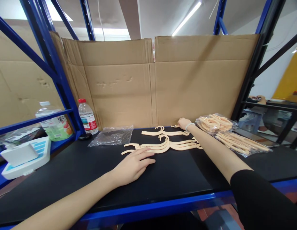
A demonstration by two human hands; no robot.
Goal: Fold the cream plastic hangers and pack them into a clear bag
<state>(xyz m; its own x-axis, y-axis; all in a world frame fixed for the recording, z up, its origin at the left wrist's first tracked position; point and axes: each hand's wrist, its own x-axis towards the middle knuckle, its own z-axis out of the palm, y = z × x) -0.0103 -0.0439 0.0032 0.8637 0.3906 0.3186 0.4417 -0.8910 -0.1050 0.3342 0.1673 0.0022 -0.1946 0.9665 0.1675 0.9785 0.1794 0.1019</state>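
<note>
My left hand (136,164) lies flat, fingers stretched out, with the fingertips on the near left part of a small stack of cream plastic clothes hangers (160,147). Behind that stack lies another cream hanger (152,133), its hook toward the back. My right hand (183,123) reaches to the back of the table, its fingers curled at a further cream hanger (174,126). Only a short end of that hanger shows beside the fingers; the hand hides the rest. A beaded bracelet (189,126) is on the right wrist.
Bagged hangers (217,123) and a second clear bag of hangers (241,143) lie at the right. An empty clear bag (112,135) and a red-capped bottle (87,118) are at the left. A cardboard wall (119,92) closes off the back; blue posts flank the left.
</note>
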